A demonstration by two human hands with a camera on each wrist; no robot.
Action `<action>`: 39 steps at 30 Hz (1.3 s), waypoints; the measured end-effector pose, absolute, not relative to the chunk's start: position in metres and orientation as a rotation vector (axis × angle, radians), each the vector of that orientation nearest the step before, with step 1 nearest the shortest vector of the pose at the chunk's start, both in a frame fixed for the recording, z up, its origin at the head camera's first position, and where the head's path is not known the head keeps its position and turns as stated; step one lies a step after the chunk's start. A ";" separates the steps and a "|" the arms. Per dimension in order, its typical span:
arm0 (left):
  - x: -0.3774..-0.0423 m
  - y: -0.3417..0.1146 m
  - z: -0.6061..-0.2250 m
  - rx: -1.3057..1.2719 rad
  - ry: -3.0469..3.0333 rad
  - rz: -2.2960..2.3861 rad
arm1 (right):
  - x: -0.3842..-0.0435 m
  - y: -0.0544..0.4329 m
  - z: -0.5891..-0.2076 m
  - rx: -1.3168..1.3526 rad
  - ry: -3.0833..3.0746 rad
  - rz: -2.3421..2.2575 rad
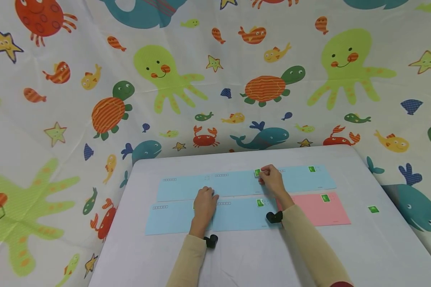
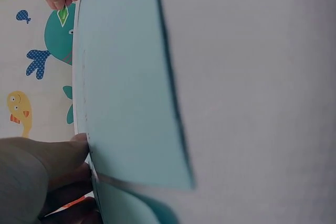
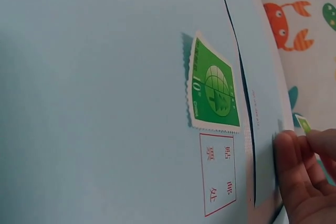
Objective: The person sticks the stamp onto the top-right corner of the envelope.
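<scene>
My right hand (image 1: 271, 181) pinches a small green postage stamp (image 1: 257, 172) at the upper right corner of the back middle blue envelope (image 1: 237, 185). In the left wrist view this stamp (image 2: 63, 16) hangs from the fingertips; only a corner of it shows in the right wrist view. My left hand (image 1: 205, 205) rests with loosely bent fingers across the front left blue envelope (image 1: 169, 219), near where it meets its neighbours. It partly hides a stamp there. On the front middle blue envelope (image 1: 237, 219), another green stamp (image 3: 214, 85) lies beside red printed boxes.
A pink envelope (image 1: 317, 211) and the back right blue envelope (image 1: 303, 181) each bear a green stamp. The back left blue envelope (image 1: 183, 188) shows none. One loose stamp (image 1: 373, 209) lies on the white table (image 1: 391, 247) at the right. A sea-animal patterned cloth (image 1: 215, 115) hangs behind.
</scene>
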State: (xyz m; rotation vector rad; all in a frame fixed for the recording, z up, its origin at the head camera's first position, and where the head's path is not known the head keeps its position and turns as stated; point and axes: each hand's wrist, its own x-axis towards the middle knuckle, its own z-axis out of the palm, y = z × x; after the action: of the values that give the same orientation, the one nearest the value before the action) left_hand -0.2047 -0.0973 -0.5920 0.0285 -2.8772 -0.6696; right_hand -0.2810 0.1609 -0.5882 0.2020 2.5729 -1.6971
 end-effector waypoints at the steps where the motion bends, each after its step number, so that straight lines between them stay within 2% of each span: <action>1: -0.205 -0.097 -0.592 0.029 -2.876 -0.671 | -0.281 0.161 -0.588 0.195 2.582 -1.686; 39: -0.213 -0.089 -0.596 0.075 -2.866 -0.701 | -0.299 0.160 -0.595 -0.079 2.812 -1.297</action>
State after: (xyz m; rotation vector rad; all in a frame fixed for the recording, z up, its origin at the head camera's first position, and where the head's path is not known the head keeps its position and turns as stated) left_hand -0.2126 -0.0892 -0.5958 0.0749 -2.8658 -0.7009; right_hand -0.2989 0.1605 -0.5945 -0.0786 2.8118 -1.2966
